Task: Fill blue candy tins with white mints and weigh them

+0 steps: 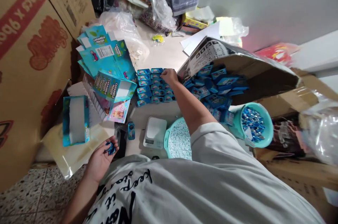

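My left hand (pixel 100 158) is low on the left, palm up, with its fingers curled round small dark blue rounded pieces (pixel 110 148). My right hand (pixel 169 76) reaches forward over rows of small blue packs (pixel 157 87) laid side by side. Its fingertips are pressed together at the packs; whatever they pinch is hidden. A single blue pack (pixel 131 130) lies apart, beside the white kitchen scale (pixel 155 132). Many more such packs (pixel 221 80) are heaped in a tilted cardboard box (pixel 266 72) on the right.
A turquoise tub (pixel 167 139) of pale pellets stands near my body, and a turquoise bucket (pixel 268 125) of shiny blue pieces is at right. Flattened blue cartons (pixel 105 58) and an upright-walled blue carton (pixel 87 118) lie left, beside big cardboard boxes (pixel 39 41). Plastic bags (pixel 121 30) sit behind.
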Tool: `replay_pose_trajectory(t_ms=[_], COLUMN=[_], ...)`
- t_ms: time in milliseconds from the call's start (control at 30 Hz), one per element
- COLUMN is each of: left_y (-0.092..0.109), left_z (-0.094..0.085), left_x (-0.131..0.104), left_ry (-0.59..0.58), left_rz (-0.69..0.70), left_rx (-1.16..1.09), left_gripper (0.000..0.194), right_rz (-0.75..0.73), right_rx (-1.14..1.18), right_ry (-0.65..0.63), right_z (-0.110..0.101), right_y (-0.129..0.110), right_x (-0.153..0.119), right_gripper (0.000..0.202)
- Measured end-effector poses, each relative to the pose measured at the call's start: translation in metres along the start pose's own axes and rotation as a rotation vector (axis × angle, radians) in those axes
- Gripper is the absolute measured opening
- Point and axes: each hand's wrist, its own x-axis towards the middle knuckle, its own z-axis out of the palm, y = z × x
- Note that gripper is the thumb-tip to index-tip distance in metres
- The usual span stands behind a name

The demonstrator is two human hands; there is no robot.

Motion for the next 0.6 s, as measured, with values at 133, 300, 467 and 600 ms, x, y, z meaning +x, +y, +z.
replay_pose_trajectory(t_ms=[133, 300, 467, 600], left_y=[-0.001, -0.004, -0.012, -0.017], left_z=[0.004, 0.009, 0.009, 0.006], left_x=[0.002, 0.0, -0.005, -0.01], left_ry=[0.001, -0.02, -0.064, -0.096], left_rz=[0.006, 0.008, 0.011, 0.008], left_rx=[0.036, 0.102, 0.149, 0.197], left_gripper=[0.025, 0.021, 0.019, 0.023], right_rz=[0.053, 0.092, 0.113, 0.093], right_rx=[-0.07, -0.131, -0.164, -0.13], right_ry=[-0.076, -0.18, -0.263, -0.286], right_z=[-0.003, -0.012, -0.015, -0.013], right_y=[-0.006, -0.01, -0.006, -0.005], right_x=[0.007, 0.016, 0.028, 0.028], right_gripper=[0.009, 0.033, 0.049, 0.052])
